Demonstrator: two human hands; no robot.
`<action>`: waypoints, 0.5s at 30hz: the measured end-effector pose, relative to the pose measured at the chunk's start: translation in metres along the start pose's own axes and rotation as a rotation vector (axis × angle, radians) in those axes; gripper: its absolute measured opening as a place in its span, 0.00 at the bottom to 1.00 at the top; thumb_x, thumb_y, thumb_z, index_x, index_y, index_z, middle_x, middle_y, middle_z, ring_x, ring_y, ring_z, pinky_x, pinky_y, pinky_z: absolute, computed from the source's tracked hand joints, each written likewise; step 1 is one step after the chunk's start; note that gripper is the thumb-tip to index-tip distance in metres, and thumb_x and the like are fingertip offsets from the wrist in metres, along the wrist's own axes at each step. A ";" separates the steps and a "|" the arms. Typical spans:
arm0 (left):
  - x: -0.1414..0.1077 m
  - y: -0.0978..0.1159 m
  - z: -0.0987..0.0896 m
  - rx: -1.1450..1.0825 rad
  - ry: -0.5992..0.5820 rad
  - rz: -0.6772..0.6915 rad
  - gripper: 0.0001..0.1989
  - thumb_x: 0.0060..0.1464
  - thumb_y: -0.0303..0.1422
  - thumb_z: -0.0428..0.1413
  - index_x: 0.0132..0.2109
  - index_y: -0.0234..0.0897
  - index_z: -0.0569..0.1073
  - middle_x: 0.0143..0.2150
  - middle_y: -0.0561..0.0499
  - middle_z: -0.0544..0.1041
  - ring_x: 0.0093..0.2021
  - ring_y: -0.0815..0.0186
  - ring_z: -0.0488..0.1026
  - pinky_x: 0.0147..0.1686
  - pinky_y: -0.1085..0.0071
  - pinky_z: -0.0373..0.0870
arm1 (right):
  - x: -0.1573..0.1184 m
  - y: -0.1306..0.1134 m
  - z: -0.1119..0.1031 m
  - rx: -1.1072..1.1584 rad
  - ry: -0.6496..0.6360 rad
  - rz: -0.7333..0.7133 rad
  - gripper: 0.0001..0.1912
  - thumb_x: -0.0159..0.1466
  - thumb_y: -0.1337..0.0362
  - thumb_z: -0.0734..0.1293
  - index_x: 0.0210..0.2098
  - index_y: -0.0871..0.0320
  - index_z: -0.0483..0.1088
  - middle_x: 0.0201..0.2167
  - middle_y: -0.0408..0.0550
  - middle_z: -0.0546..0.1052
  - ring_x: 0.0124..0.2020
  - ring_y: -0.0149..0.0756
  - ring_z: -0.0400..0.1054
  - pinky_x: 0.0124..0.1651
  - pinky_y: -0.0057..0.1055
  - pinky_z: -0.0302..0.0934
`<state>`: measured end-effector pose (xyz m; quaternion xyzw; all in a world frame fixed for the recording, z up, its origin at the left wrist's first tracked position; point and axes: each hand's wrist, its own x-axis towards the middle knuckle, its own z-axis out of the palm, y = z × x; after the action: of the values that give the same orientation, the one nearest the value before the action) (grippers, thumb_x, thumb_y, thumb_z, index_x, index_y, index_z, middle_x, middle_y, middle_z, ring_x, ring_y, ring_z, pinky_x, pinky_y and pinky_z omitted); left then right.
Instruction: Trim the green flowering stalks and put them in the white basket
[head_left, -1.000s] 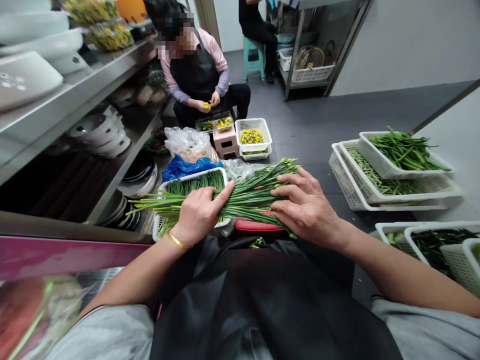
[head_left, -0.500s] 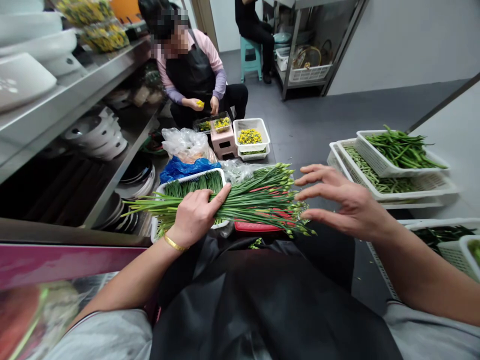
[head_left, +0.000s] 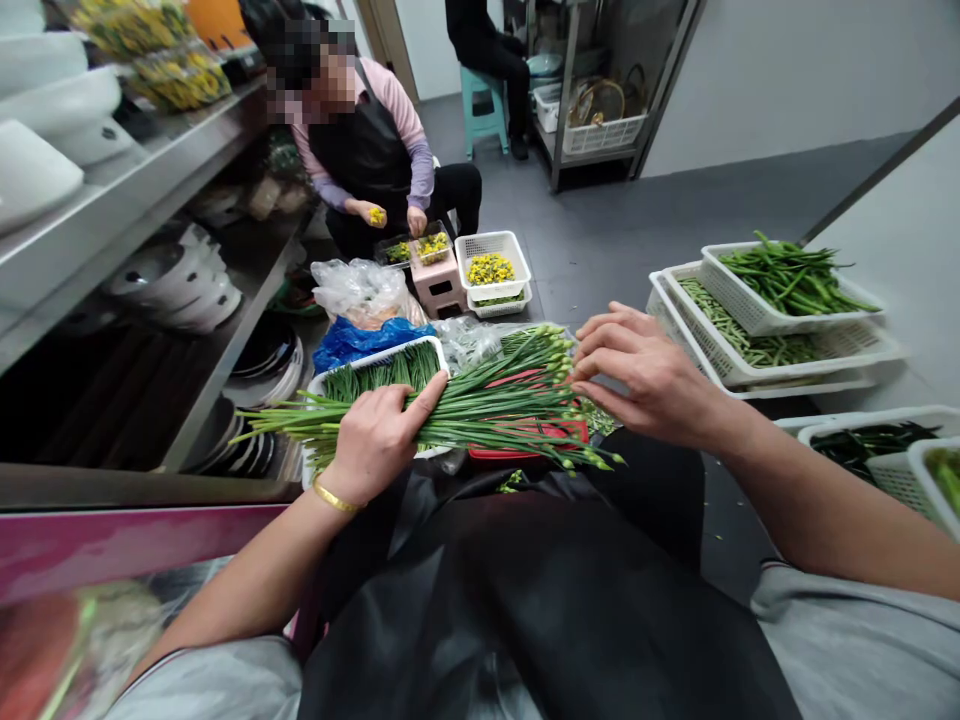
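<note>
Stretching over 1 white basket's (head_left: 442, 362) near corner, a bundle of long green stems (head_left: 487, 405), pale-ended and bud-tipped, is grasped by the left hand's (head_left: 379, 435) closed fingers, while the right hand's (head_left: 637, 375) fingers are held loosely curled beside the buds.

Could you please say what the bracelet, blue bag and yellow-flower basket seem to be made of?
The bracelet looks like polished, gold-coloured metal, by its sheen, though possibly plated. The blue bag seems thin plastic film, crumpled and glossy. The basket looks like matt plastic, given its perforated walls.
</note>
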<state>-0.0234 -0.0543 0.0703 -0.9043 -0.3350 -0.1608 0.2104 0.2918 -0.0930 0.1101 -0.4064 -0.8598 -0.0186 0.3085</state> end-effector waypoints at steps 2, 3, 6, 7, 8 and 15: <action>0.001 -0.003 0.003 -0.048 -0.037 -0.068 0.33 0.49 0.20 0.49 0.62 0.43 0.65 0.34 0.46 0.74 0.33 0.63 0.71 0.34 0.69 0.66 | -0.005 0.001 -0.012 0.086 0.040 0.047 0.07 0.63 0.61 0.64 0.34 0.57 0.71 0.37 0.50 0.75 0.48 0.42 0.68 0.58 0.50 0.56; 0.004 -0.005 0.003 -0.098 -0.055 -0.121 0.32 0.49 0.20 0.49 0.62 0.43 0.66 0.34 0.46 0.74 0.33 0.63 0.71 0.34 0.69 0.67 | -0.008 0.000 -0.019 0.141 0.109 0.087 0.07 0.62 0.60 0.66 0.36 0.56 0.71 0.39 0.51 0.75 0.49 0.43 0.68 0.57 0.48 0.58; 0.015 -0.015 -0.002 -0.455 -0.098 -0.315 0.26 0.50 0.25 0.50 0.58 0.38 0.69 0.34 0.47 0.75 0.34 0.63 0.72 0.35 0.69 0.69 | -0.025 -0.009 -0.032 0.411 0.414 0.188 0.03 0.63 0.65 0.65 0.36 0.54 0.71 0.34 0.50 0.75 0.42 0.41 0.71 0.48 0.41 0.66; 0.020 -0.018 -0.007 -0.637 -0.126 -0.381 0.22 0.51 0.28 0.52 0.54 0.36 0.72 0.32 0.48 0.75 0.32 0.64 0.72 0.33 0.69 0.70 | -0.032 -0.012 -0.029 0.525 0.442 0.199 0.05 0.64 0.66 0.63 0.33 0.54 0.72 0.30 0.49 0.75 0.37 0.39 0.72 0.44 0.38 0.67; 0.026 -0.021 -0.013 -0.835 -0.169 -0.444 0.17 0.50 0.31 0.53 0.48 0.34 0.74 0.30 0.49 0.75 0.29 0.65 0.71 0.31 0.70 0.69 | -0.037 -0.013 -0.020 0.619 0.410 0.212 0.07 0.64 0.66 0.63 0.32 0.54 0.72 0.28 0.49 0.75 0.34 0.38 0.72 0.40 0.36 0.69; 0.058 0.006 -0.028 -1.813 -0.312 -0.651 0.17 0.36 0.39 0.66 0.27 0.30 0.71 0.20 0.51 0.71 0.19 0.71 0.66 0.21 0.74 0.63 | 0.021 -0.020 0.069 0.967 0.116 0.320 0.42 0.47 0.46 0.75 0.56 0.60 0.67 0.52 0.61 0.73 0.53 0.52 0.68 0.52 0.49 0.65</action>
<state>0.0183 -0.0409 0.1182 -0.5976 -0.3417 -0.2862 -0.6665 0.2322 -0.0721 0.0698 -0.3420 -0.6788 0.4060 0.5074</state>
